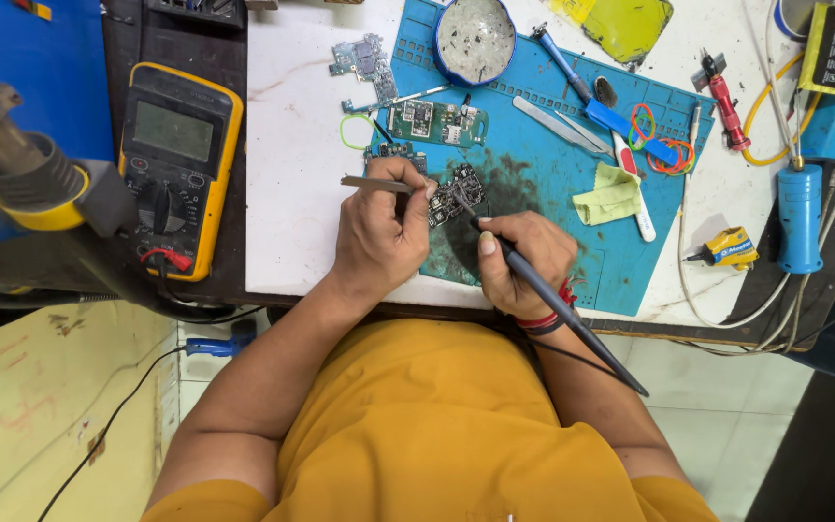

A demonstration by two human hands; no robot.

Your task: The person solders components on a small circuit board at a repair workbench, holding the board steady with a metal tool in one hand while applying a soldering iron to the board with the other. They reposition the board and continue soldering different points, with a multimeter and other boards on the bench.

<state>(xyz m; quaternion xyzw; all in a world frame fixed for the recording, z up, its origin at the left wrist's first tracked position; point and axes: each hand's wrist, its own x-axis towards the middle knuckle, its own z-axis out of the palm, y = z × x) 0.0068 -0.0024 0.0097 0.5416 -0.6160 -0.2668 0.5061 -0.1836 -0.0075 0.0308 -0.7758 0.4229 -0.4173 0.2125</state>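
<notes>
The right hand (524, 253) is closed like a pen grip around a soldering iron (533, 275), tip angled down onto a small dark circuit board (456, 193) just ahead of the knuckles; the slant lets the point reach the board while the cord trails back past the wrist. The left hand (379, 237), beside it, pinches tweezers (377, 184), whose points meet the board's near edge, seemingly to steady it. The board lies on a blue mat (543, 184), scorched dark around it, which shields the white worktop (292, 145). Beyond the hands sit more circuit boards (434, 123) and a round tin (475, 41). Right of the right hand lies a yellow cloth (611, 193); left of the left hand, a yellow multimeter (178, 159).
</notes>
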